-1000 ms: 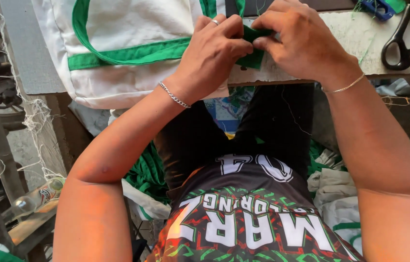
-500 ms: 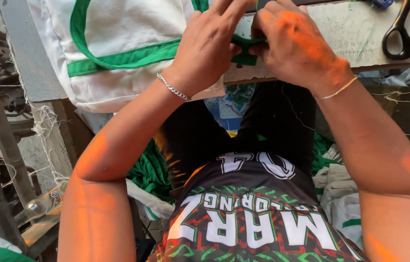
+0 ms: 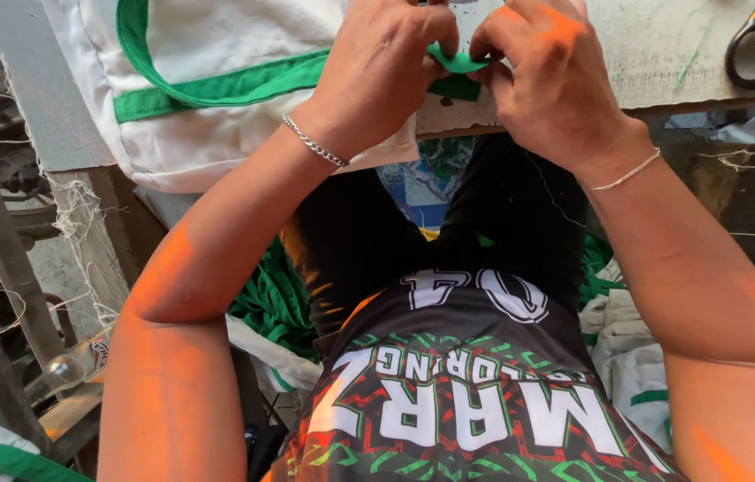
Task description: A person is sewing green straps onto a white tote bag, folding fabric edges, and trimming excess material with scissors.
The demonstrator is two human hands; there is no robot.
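Head view: the left hand (image 3: pixel 377 76) and right hand (image 3: pixel 551 85) are both pinching a green strap end (image 3: pixel 458 73) above the bench (image 3: pixel 663 54) edge, beside the white bag (image 3: pixel 216 98). Keeping each grip tight should hold the fold crisp.

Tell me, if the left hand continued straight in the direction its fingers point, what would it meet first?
Probably the right hand: the left hand points across the green strip both pinch.
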